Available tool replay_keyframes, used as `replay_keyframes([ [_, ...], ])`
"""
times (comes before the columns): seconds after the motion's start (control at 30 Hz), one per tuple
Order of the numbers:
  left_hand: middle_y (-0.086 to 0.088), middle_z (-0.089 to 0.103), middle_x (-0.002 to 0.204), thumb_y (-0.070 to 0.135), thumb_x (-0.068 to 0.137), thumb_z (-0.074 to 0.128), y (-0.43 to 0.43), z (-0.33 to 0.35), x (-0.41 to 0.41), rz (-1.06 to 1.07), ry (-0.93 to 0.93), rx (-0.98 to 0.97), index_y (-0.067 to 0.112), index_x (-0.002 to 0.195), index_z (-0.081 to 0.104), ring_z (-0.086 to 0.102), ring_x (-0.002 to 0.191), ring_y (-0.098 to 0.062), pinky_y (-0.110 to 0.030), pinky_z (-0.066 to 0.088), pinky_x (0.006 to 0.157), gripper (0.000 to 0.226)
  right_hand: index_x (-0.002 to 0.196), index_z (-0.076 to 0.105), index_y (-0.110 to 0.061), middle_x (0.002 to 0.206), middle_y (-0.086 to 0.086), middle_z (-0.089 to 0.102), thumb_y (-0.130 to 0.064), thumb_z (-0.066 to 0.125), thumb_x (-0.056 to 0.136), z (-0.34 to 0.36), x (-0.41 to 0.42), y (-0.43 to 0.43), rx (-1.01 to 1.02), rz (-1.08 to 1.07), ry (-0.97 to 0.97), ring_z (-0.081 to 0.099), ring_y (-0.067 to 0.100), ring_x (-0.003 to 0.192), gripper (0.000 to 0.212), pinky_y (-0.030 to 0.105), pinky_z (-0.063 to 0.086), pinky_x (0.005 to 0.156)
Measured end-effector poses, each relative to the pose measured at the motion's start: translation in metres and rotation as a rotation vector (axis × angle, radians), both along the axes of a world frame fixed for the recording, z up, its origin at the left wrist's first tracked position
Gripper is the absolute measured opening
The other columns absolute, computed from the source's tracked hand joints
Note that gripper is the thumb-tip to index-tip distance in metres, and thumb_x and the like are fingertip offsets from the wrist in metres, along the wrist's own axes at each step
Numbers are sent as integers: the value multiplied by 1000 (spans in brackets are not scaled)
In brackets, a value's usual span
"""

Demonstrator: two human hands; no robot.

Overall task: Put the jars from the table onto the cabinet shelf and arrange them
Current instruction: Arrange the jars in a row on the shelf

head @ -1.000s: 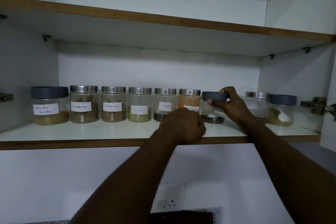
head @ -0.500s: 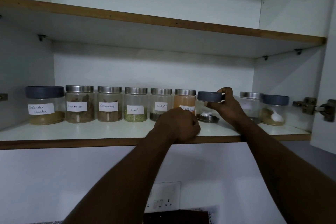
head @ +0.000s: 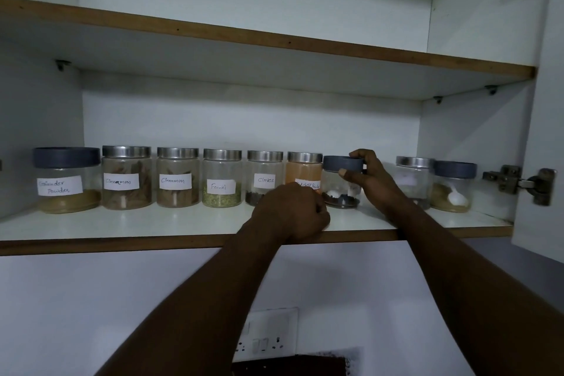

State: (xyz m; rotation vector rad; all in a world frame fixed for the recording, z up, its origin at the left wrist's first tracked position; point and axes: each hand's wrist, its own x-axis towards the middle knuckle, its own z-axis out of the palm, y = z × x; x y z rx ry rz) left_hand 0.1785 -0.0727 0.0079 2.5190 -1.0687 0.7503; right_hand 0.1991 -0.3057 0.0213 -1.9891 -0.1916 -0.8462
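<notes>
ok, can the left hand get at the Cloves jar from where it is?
Probably yes: the left hand rests fisted on the shelf edge right in front of the Cloves jar, nothing between them.

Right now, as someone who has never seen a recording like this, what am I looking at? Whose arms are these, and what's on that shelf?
There is no robot here. These are a person's two bare arms, filmed by one wide-angle camera worn on their head, looking into an open cabinet. On the shelf stands a row of glass jars. From the left they are labelled coriander, cinnamon, cinnamon again, fennel, cloves and chilli. At the far right are a steel-lid jar and a blue-lid jar. The right hand grips the lid of a small jar beside the chilli. That jar seems to stand on the shelf. The left hand rests curled on the shelf's front edge, holding nothing I can see.
</notes>
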Motion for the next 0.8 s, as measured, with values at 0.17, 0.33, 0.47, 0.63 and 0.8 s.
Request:
replay_keyframes([
  [0.17, 9, 74, 94, 47, 91, 54, 0, 0, 1, 1, 13, 2, 32, 101, 78, 63, 86, -10, -24, 46, 68, 31, 114, 46, -28, 108, -1, 64, -29, 75, 89, 0, -1, 0, -28, -59, 21, 65, 18, 93, 39, 25, 49, 69],
  [0.33, 10, 75, 97, 48, 90, 53, 0, 0, 0, 6, 14, 9, 32, 102, 78, 63, 89, -10, -27, 51, 74, 32, 127, 41, -28, 123, 1, 54, -31, 82, 84, 0, -2, 0, -31, -92, -14, 61, 21, 104, 60, 35, 57, 82],
  [0.47, 12, 74, 96, 50, 89, 53, 0, -1, 1, 21, 7, 1, 34, 101, 78, 63, 88, -9, -24, 47, 68, 32, 129, 42, -34, 126, 3, 58, -22, 73, 91, -1, 0, -2, -16, -14, 67, 62, 14, 97, 51, 21, 49, 70],
  [0.63, 11, 74, 95, 51, 88, 52, 0, -1, 1, 31, 18, 0, 35, 100, 78, 63, 87, -10, -27, 52, 73, 33, 140, 35, -33, 123, -6, 56, -31, 82, 84, -3, 1, -2, -40, -57, 61, 63, 14, 100, 74, 26, 53, 80],
  [0.8, 11, 75, 99, 50, 89, 51, -1, -1, 1, 34, 26, 15, 34, 103, 78, 64, 91, -11, -33, 56, 80, 34, 152, 21, -36, 133, 2, 51, -11, 83, 80, -4, 7, -5, -12, 15, 132, 60, 11, 101, 99, 21, 49, 73],
])
